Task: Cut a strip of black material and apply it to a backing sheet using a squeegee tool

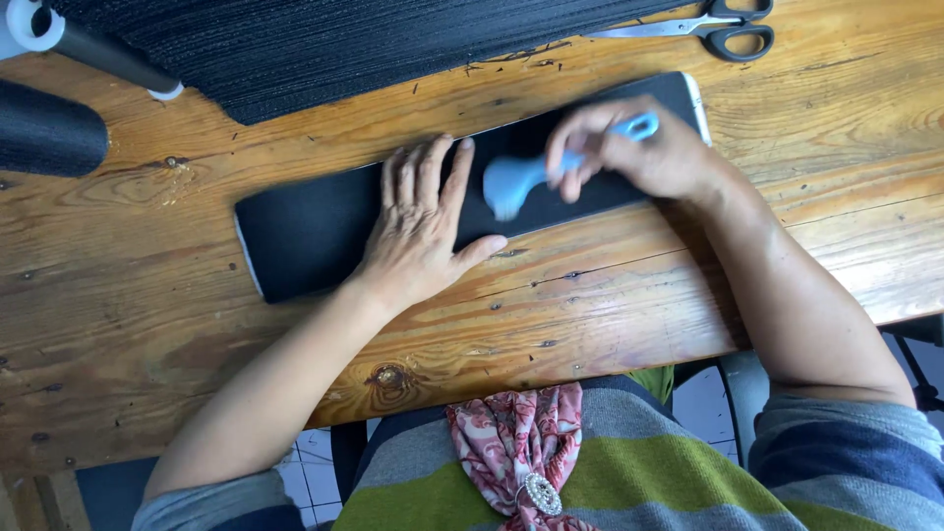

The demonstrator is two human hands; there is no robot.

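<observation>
A long black strip of fabric (305, 231) lies slanted across the wooden table (147, 324). My left hand (423, 226) rests flat on the strip's middle, fingers spread, pressing it down. My right hand (644, 147) grips the handle of a light blue tool (516, 182), blurred with motion, whose wide head touches the strip just right of my left hand.
A large piece of black ribbed fabric (324, 49) covers the table's far side. Black-handled scissors (708, 28) lie at the far right. A black roll (49, 128) and a black tube with white ends (93, 49) sit at the far left.
</observation>
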